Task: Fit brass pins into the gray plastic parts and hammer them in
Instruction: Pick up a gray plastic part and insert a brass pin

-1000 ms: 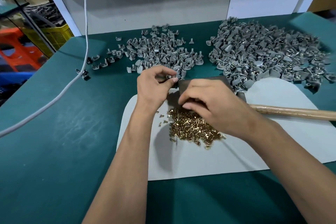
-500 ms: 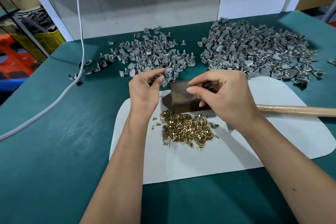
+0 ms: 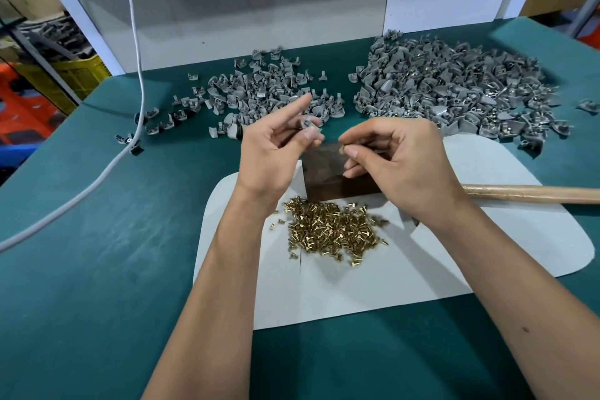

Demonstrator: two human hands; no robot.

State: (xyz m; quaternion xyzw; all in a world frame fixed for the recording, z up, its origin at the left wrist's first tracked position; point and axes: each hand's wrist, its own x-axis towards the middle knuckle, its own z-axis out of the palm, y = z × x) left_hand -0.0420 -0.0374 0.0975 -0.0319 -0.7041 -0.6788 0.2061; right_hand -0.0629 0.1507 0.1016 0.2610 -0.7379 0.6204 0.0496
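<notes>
Both bare forearms are reaching in from six o'clock toward twelve, converging near the centre of the view. The left hand [image 3: 272, 153] is hovering raised, index finger pointing out toward one o'clock, thumb and middle finger pinching a small gray part [image 3: 308, 127]. The right hand [image 3: 399, 166], at three o'clock of the left, is curling its fingers inward, thumb and forefinger pinching a brass pin [image 3: 342, 148] pointed at nine o'clock.

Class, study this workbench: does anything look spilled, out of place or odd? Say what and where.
A few gray parts lie strayed from the smaller pile, toward the white cable that trails across the green table. Some brass pins sit loose beside their heap. Nothing looks damaged.
</notes>
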